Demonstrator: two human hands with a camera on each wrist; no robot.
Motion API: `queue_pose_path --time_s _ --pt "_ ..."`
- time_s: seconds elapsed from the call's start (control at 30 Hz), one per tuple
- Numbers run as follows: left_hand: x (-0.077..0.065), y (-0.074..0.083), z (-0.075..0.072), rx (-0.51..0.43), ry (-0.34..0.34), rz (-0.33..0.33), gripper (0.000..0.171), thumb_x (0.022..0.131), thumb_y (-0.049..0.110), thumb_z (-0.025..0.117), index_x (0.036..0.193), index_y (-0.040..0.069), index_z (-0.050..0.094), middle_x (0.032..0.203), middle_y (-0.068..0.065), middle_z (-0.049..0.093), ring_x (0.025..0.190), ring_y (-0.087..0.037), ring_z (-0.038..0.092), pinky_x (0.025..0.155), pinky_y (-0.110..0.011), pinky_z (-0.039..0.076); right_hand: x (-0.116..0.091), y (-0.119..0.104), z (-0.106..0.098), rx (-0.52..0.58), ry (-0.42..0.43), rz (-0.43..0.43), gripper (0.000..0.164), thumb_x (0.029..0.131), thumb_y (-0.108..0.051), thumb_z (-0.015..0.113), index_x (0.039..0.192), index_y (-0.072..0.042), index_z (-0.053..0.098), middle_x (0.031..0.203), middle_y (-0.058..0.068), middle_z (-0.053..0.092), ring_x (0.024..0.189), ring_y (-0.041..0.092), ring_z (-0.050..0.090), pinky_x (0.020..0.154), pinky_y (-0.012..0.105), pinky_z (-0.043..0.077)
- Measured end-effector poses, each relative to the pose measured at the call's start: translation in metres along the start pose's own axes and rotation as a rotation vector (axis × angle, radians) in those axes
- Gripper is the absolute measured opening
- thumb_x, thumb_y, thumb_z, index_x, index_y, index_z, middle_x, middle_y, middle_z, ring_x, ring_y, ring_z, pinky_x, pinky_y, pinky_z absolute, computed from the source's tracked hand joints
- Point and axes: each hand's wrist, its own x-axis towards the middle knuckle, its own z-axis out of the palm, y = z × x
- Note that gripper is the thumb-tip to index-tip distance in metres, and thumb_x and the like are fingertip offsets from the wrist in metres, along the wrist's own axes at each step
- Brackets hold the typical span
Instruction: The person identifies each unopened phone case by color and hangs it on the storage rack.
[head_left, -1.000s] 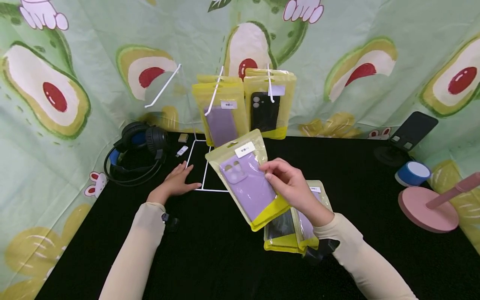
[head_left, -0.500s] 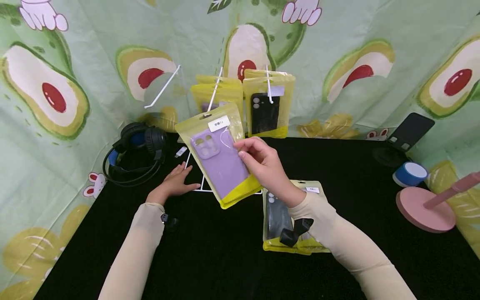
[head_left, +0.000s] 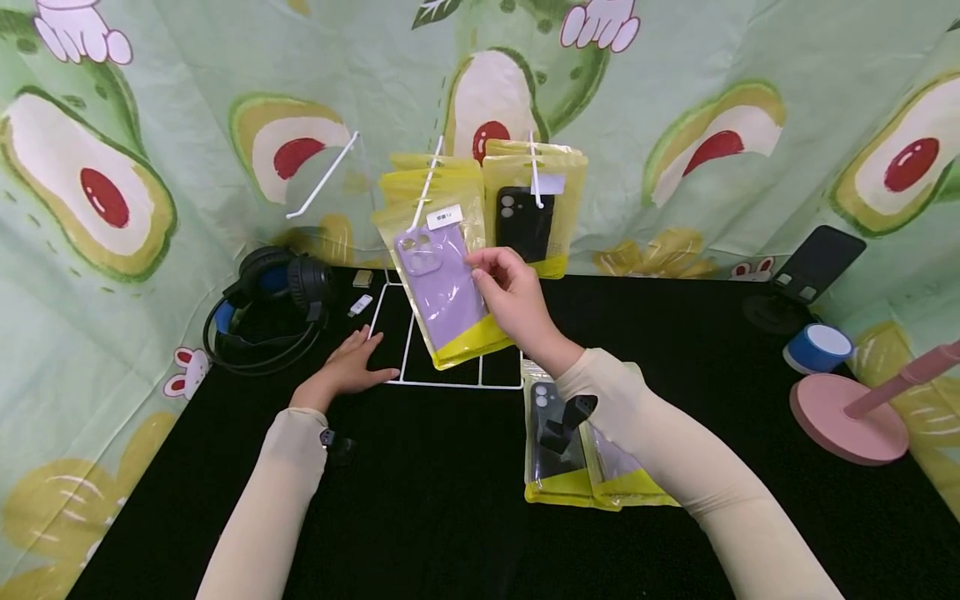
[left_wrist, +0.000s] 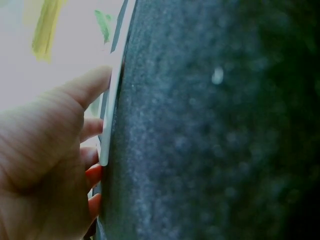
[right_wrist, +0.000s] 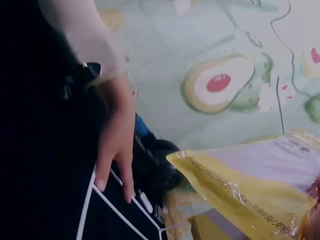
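My right hand (head_left: 513, 300) pinches the right edge of a clear-and-yellow bag with a purple phone case (head_left: 455, 292) in it. The bag tilts slightly at the middle hook (head_left: 426, 187) of a white wire rack, and the hook's tip overlaps its top. Behind it hang other yellow bags (head_left: 397, 183). My left hand (head_left: 347, 368) lies with spread fingers at the front left corner of the rack's base (head_left: 442, 385); its thumb (left_wrist: 92, 85) touches the white bar (left_wrist: 112, 110). In the right wrist view the bag's yellow bottom (right_wrist: 240, 200) shows, with the right hand mostly out of frame.
A bagged black phone case (head_left: 525, 225) hangs on the right hook; the left hook (head_left: 322, 177) is bare. More bagged cases (head_left: 558, 475) lie under my right forearm. Headphones (head_left: 270, 308) and a USB stick (head_left: 361, 305) sit left; blue tape (head_left: 819, 347) and a pink stand (head_left: 847, 417) right.
My right hand has carried the bagged purple phone case left and away from me, up to the middle hook, whose tip now overlaps the bag's top. My left hand stays on the rack's base.
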Motion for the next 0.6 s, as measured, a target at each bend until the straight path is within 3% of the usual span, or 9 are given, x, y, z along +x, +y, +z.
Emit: queue_pose_path --time_s 0.2,0.3,0.6 --pt "-0.003 0.001 -0.002 -0.040 0.003 0.012 0.095 0.085 0.062 0.055 0.149 0.000 0.022 0.155 -0.026 0.002 0.143 -0.039 -0.001 0.113 -0.057 0.005 0.015 0.010 0.003 -0.022 0.036 0.009 0.013 0.091 0.003 0.056 0.101 0.007 0.062 0.099 0.016 0.056 0.089 0.023 0.053 0.081 0.024 0.047" --pt "-0.003 0.002 -0.001 -0.035 -0.002 0.002 0.093 0.086 0.060 0.055 0.149 0.000 0.021 0.155 -0.025 0.001 0.143 -0.039 -0.002 0.113 -0.057 0.004 0.016 0.017 0.000 -0.043 0.027 0.030 0.012 0.090 0.003 0.057 0.099 0.008 0.063 0.096 0.015 0.055 0.089 0.023 0.054 0.082 0.026 0.047" --pt "0.003 0.001 0.001 0.012 -0.017 -0.046 0.086 0.090 0.053 0.054 0.150 0.002 0.019 0.156 -0.024 0.000 0.143 -0.040 -0.002 0.113 -0.056 0.004 -0.004 0.037 -0.030 -0.015 -0.053 0.136 0.012 0.089 0.004 0.060 0.100 0.008 0.062 0.100 0.016 0.060 0.089 0.013 0.057 0.082 0.021 0.047"
